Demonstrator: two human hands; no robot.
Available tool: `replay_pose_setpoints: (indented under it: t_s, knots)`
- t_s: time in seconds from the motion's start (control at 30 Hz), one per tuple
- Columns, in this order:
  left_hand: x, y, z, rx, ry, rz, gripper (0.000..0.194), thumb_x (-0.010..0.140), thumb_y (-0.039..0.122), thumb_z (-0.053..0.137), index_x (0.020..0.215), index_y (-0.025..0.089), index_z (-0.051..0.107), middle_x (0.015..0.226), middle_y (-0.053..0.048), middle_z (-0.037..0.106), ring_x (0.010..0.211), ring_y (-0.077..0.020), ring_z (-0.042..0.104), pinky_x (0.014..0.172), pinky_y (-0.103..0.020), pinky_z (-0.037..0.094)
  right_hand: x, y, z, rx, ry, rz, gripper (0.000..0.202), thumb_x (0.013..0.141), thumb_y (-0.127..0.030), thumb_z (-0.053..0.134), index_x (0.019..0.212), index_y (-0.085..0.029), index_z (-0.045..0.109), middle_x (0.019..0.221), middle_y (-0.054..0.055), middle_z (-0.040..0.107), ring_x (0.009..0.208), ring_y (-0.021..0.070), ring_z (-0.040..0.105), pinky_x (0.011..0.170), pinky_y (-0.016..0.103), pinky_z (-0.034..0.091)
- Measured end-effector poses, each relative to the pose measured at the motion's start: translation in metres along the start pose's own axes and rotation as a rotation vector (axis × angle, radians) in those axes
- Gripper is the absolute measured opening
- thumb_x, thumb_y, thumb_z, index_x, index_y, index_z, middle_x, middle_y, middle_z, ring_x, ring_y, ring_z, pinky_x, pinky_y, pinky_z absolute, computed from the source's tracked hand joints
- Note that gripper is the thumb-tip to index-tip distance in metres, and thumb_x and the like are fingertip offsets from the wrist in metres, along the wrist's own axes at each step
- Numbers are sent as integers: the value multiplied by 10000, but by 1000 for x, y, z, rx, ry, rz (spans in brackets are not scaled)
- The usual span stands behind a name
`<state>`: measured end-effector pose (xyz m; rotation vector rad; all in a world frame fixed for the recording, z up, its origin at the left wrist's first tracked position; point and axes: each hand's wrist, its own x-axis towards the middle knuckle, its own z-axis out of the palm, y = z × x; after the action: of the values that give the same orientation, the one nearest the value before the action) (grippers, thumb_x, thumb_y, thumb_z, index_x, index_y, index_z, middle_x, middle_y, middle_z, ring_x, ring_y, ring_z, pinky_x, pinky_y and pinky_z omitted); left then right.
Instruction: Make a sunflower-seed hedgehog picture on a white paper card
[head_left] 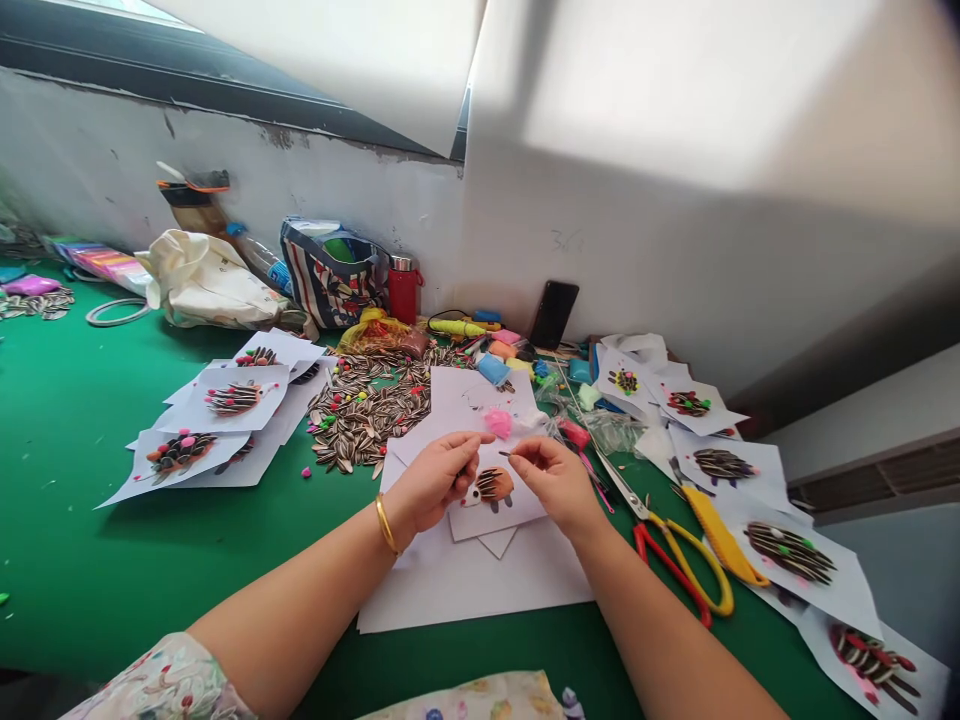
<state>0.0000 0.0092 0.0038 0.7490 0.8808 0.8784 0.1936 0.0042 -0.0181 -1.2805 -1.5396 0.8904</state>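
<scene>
My left hand (442,478), with a gold bangle at the wrist, is closed in a pinch over the white papers; what it holds, if anything, is too small to name. My right hand (553,482) pinches a small dark sunflower seed (505,454) between thumb and fingertips. Between and just below both hands lies a hedgehog figure (496,486) of orange-brown clay with striped seeds on its back, on a white card (525,510). Pink clay (497,423) sits on the paper behind the hands.
A seed pile (360,430) spreads at back left. Finished hedgehog cards (236,398) lie left, more (724,465) right. Scissors (652,520) and a yellow-handled tool (720,535) lie right of my right hand. A phone (553,314), red bottle (403,290) and bags (334,275) stand by the wall.
</scene>
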Motion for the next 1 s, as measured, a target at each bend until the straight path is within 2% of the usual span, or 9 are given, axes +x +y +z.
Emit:
replay_pose_setpoints:
  t_s: [0.13,0.2,0.33,0.77,1.0]
  knots:
    - [8,0,-4,-5,126,16,261,789,333,691,965,141,681,644,44,458,443,-23,337,376,-135,152,2,3,-15,-328,-137,-78,74,805,-223,635,762,-209,694,821,29,648,806,188,574,696,304,437]
    - [11,-1,-6,7,151,8,259,777,338,688,953,149,669,649,46,458,440,-22,332,378,-138,147,0,3,-14,-458,-177,-114,99,812,-185,619,771,-212,705,822,32,647,834,196,572,722,310,431]
    - [14,-3,-9,47,164,-5,266,754,306,678,970,152,658,658,47,454,438,-21,326,381,-145,134,-4,3,-4,-644,-176,-195,112,823,-154,628,787,-214,716,822,31,647,864,204,563,783,327,404]
    - [13,-3,-7,90,165,-3,260,761,282,631,980,143,641,659,48,444,439,-23,320,383,-150,131,-7,3,6,-922,-182,-326,65,853,-180,661,805,-208,695,859,30,652,873,200,534,774,336,317]
    - [13,-2,-4,96,178,-13,237,759,255,632,968,143,640,649,49,446,436,-23,330,383,-145,140,-6,1,11,-1017,-171,-402,95,852,-169,658,767,-201,687,813,29,643,851,202,527,765,349,293]
